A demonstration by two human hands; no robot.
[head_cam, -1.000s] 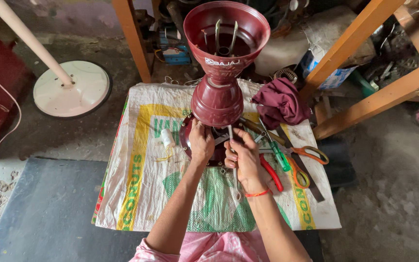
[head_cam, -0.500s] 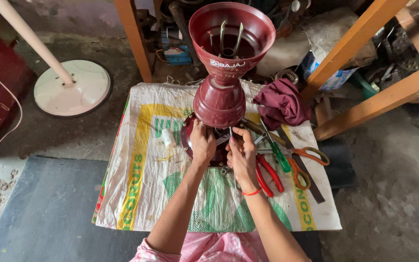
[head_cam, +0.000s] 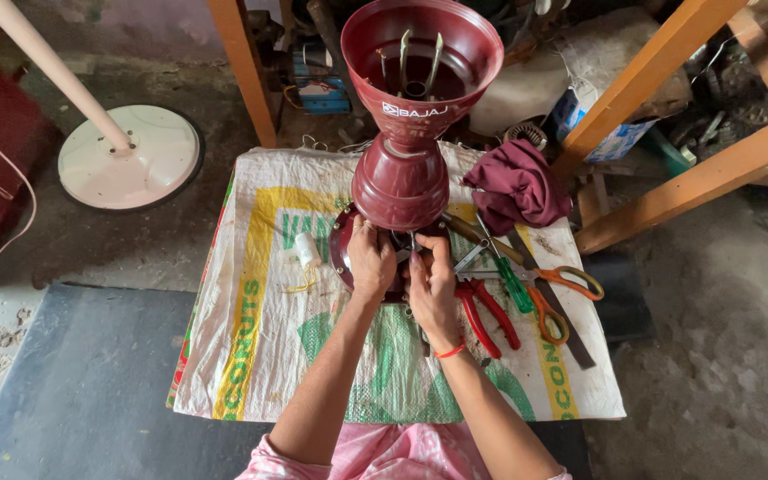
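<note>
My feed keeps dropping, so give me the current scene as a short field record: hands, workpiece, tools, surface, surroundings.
left hand: on the round base under the maroon ceiling fan body
right hand: at the same base, fingertips beside the left hand; red thread on the wrist
tools: red-handled pliers, green-handled screwdriver, orange-handled scissors, all to the right of the hands
cloth: maroon rag by the fan
surface: printed woven sack spread flat
surroundings: white pedestal stand base on the floor, left

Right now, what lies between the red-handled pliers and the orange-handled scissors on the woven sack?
In the head view, a green-handled screwdriver lies between the red-handled pliers and orange-handled scissors.
</note>
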